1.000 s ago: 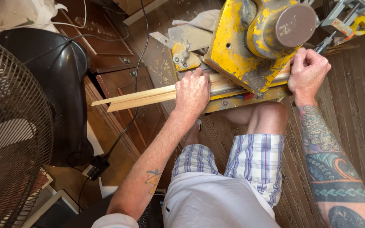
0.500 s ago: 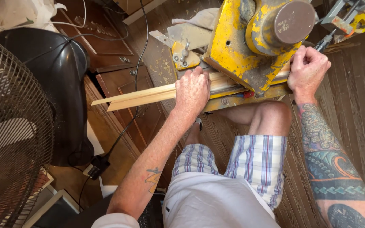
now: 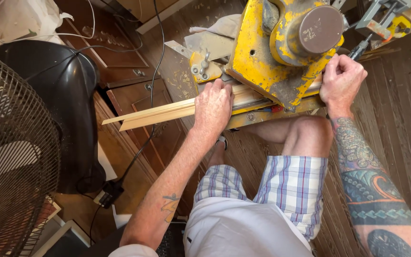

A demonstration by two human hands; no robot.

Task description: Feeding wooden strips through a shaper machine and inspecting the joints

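A worn yellow mitre saw [image 3: 281, 52] sits on the wooden floor in front of my knees. A long pale strip of wood trim [image 3: 158, 113] lies across its base and sticks out to the left. My left hand [image 3: 213, 105] presses flat on the strip, just left of the saw head. My right hand [image 3: 341, 81] is closed in a fist around the saw's handle at the right side of the head; the handle itself is mostly hidden. The blade is covered by the yellow guard.
A black bin [image 3: 67, 104] and a large fan grille [image 3: 10, 157] stand at the left. A black power cable [image 3: 151, 81] runs down to a plug [image 3: 110, 192]. A grey clamp [image 3: 376, 19] lies at the top right. Brown wooden cabinet doors [image 3: 139, 100] lie under the strip.
The saw head has tilted slightly, with my right hand following it. My left hand stays pressed on the strip.
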